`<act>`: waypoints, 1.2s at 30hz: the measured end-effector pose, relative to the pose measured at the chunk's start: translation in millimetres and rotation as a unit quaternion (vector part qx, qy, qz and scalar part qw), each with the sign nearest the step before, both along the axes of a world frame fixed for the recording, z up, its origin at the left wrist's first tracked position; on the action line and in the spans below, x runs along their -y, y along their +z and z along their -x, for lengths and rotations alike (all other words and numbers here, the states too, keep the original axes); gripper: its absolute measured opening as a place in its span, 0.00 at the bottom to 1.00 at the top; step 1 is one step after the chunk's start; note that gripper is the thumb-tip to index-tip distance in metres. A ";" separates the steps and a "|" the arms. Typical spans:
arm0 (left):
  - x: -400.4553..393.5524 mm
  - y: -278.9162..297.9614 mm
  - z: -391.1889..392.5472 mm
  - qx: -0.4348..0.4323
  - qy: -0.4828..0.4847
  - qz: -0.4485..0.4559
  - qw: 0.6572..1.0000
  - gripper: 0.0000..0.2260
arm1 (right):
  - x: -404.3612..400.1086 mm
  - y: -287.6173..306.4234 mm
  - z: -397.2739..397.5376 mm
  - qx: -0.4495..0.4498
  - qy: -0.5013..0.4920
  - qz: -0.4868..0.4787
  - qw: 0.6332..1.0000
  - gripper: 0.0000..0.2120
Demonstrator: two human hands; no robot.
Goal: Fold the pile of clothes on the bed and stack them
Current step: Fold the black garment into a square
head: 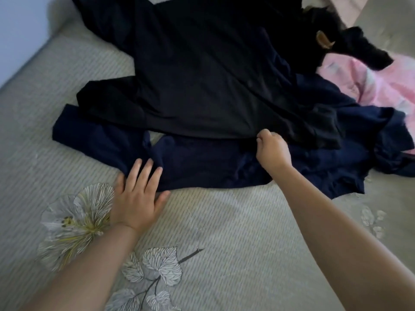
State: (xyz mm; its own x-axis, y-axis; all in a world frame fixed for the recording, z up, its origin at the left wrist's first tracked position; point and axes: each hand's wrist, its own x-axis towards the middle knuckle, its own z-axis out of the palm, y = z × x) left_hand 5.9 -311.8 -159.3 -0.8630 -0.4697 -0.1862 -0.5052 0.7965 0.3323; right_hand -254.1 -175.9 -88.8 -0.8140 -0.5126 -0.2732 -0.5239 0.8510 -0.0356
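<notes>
A large black garment (202,70) lies spread across the middle of the bed. Under it, nearer to me, a navy garment (197,162) sticks out, rumpled toward the right. My left hand (139,196) rests flat with fingers apart on the navy garment's near left edge, palm down. My right hand (272,149) is closed, pinching the near hem of the black garment. Which layer the fingertips catch is hard to tell.
The bed cover (224,232) is grey-striped with printed flowers and leaves near me. A pink patterned cloth (377,88) lies at the right. Another black fuzzy piece (359,48) with a tan tag sits at the far right. A wall runs along the left.
</notes>
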 end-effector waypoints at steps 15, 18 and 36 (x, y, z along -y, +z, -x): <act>-173.5 76.1 26.5 -0.051 -0.272 -0.042 0.960 0.05 | -282.5 82.7 -137.3 0.302 0.075 -0.031 0.950 0.07; -233.2 100.5 9.4 0.148 -0.272 -0.226 0.924 0.09 | -355.9 87.3 -155.6 0.313 0.061 -0.019 0.948 0.07; -286.0 80.7 16.5 0.043 0.232 -0.262 0.936 0.25 | -307.9 14.5 -118.8 0.189 -0.118 0.037 0.974 0.24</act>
State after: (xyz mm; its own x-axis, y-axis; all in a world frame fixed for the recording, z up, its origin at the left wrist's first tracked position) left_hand -10.6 -25.7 -78.6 -0.5602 -0.6154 -0.5545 -0.7989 0.2244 0.5580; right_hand -135.3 132.0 -74.3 -0.7603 -0.3524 -0.5456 -0.2517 0.9342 -0.2527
